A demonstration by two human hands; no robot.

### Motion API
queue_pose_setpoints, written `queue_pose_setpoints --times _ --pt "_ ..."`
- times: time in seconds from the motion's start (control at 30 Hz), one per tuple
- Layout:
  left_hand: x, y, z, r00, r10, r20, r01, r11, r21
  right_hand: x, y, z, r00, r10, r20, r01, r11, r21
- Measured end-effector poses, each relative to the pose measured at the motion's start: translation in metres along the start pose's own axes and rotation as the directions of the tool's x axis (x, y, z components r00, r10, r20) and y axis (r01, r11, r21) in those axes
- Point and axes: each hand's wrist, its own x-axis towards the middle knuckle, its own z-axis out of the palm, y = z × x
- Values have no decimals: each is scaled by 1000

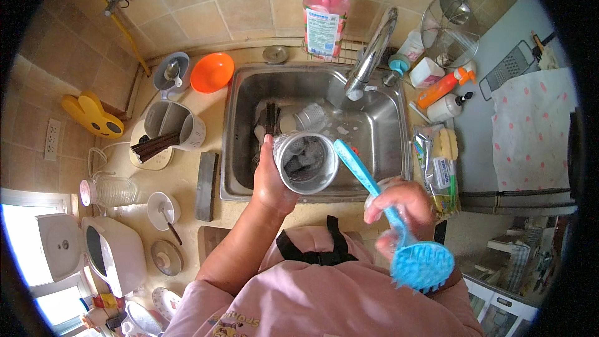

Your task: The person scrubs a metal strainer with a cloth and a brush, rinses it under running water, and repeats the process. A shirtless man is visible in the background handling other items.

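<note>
My left hand point(277, 180) grips a pale cylindrical holder point(308, 187) with perforated walls, its round mouth tilted up towards me above the sink's front edge. Through the mouth the inside looks grey and wet. A blue dish brush point(390, 210) is in my right hand point(409, 208), soapy suds clinging to the fingers. Its handle tip points up at the holder without plainly touching it, and its bristled head hangs low near my shirt. Below, in the steel sink point(393, 140), lie dark chopsticks point(271, 117) and another perforated pale piece point(312, 117). Part of the sink is hidden by my left hand.
A faucet point(369, 56) arches over the sink, behind it a pink pump bottle point(326, 23). To the left are an orange bowl point(212, 73), a divided holder with chopsticks point(175, 124) and a whetstone point(207, 187). Bottles point(442, 89) and sponges point(448, 144) line the right side.
</note>
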Motion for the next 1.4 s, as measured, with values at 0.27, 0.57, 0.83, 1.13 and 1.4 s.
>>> queue_pose_setpoints --times 0.27,0.57,0.83,1.13,1.4 --pt "-2 -4 -2 996 65 -59 -59 994 91 14 -9 20 986 -128 106 160 905 -394" --pt "2 -7 -5 999 40 19 -42 986 163 28 14 40 993 -71 98 118 755 -645" --pt "-1 -10 7 924 363 122 -383 858 343 20 27 40 1000 21 -22 -30 836 -548" --pt "-8 -21 8 738 573 356 -665 529 528 9 45 54 851 405 -334 -286 892 351" --pt "-4 -16 8 801 511 311 -593 611 524 4 49 58 891 373 -259 -205 840 502"
